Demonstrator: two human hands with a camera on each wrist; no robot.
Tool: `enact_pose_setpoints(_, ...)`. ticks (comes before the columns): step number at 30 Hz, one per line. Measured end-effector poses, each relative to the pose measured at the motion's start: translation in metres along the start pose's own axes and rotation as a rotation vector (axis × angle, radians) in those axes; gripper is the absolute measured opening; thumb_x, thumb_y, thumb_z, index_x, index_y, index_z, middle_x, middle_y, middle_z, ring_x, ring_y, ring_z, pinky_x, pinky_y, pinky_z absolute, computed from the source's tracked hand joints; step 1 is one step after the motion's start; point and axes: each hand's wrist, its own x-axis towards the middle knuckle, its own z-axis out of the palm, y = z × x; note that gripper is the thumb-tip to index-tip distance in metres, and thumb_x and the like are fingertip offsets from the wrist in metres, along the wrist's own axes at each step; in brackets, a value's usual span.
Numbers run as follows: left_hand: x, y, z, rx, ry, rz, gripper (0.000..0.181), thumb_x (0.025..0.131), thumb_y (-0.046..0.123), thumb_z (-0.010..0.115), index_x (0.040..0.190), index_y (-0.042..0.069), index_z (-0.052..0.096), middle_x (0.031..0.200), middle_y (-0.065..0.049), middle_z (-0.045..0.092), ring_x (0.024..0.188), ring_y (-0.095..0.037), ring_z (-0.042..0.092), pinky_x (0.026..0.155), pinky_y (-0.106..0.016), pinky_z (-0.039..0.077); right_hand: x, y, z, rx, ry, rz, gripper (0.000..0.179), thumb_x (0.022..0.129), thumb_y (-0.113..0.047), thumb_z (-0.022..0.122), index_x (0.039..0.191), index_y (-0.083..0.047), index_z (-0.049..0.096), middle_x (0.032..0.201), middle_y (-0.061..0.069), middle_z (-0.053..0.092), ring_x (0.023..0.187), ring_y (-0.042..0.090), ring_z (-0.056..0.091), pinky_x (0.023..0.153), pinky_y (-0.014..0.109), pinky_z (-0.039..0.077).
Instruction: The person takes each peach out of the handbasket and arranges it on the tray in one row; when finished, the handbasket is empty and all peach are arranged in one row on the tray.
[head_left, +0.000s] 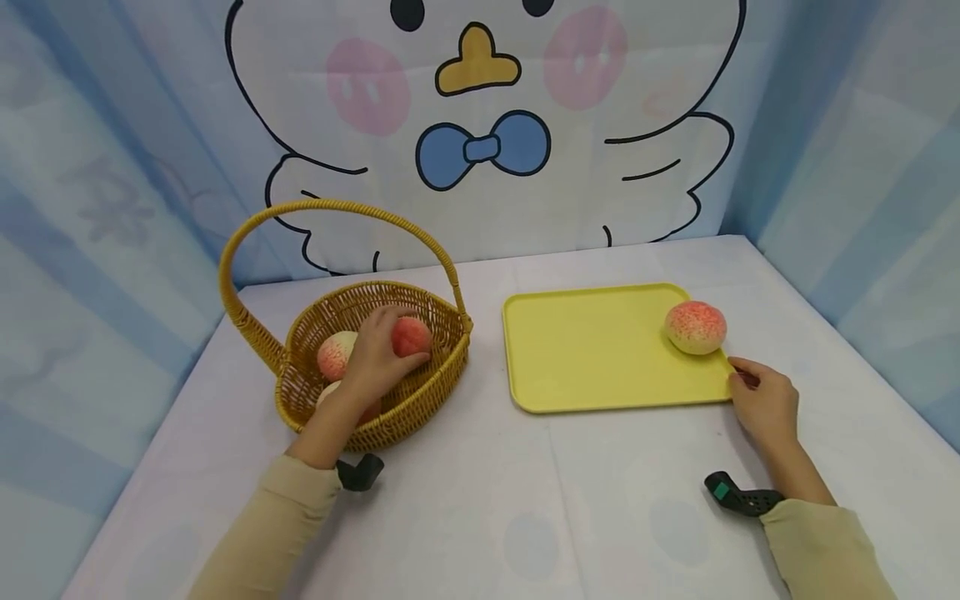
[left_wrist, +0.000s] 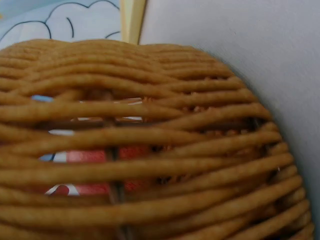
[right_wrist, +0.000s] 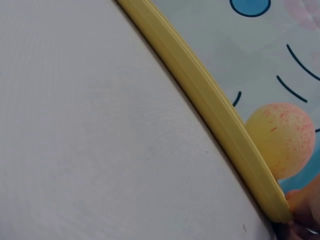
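Observation:
My left hand point(head_left: 381, 354) reaches into a brown wicker basket point(head_left: 408, 421) and grips a red peach point(head_left: 412, 337) between fingers and thumb. Other peaches lie in the basket, one pale and red peach point(head_left: 335, 354) left of the hand and another partly hidden under the wrist. In the left wrist view the woven wall point(left_wrist: 150, 135) fills most of the picture and hides the hand. On the right, my right hand point(head_left: 768, 402) pinches the near right corner of a yellow tray point(head_left: 585, 350). A yellow and red peach point(head_left: 696, 327) sits at the tray's right edge, just beyond that hand.
The basket's tall arched handle point(head_left: 337, 204) rises over its left and back side. A white cloth covers the table point(head_left: 480, 500), and a printed curtain point(head_left: 480, 208) hangs behind it. Black wrist mounts point(head_left: 742, 496) stick out from both forearms.

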Motion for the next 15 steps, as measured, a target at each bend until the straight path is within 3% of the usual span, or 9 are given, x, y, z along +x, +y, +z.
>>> enact_pose_setpoints(9, 0.0057, -0.0031, 0.0017, -0.01, -0.114, -0.112, 0.069, 0.073, 0.012, 0.079, 0.131, 0.005, 0.043, 0.132, -0.019, 0.035, 0.121, -0.038, 0.032, 0.092, -0.055, 0.036, 0.0009, 0.0027, 0.002, 0.004, -0.008, 0.033, 0.037, 0.093, -0.007, 0.043, 0.125, 0.009, 0.05, 0.116, 0.028, 0.053, 0.102, 0.035, 0.05, 0.067, 0.022, 0.039)
enact_pose_setpoints(15, 0.0072, -0.0039, 0.0018, -0.006, -0.136, -0.145, 0.07, 0.071, 0.008, 0.079, 0.131, 0.005, 0.043, 0.131, -0.019, 0.035, 0.121, -0.039, 0.034, 0.093, -0.055, 0.036, 0.0014, 0.0017, 0.0024, 0.003, -0.007, 0.032, 0.037, 0.093, -0.007, 0.043, 0.125, 0.009, 0.05, 0.115, 0.028, 0.053, 0.102, 0.035, 0.049, 0.066, 0.02, 0.038)
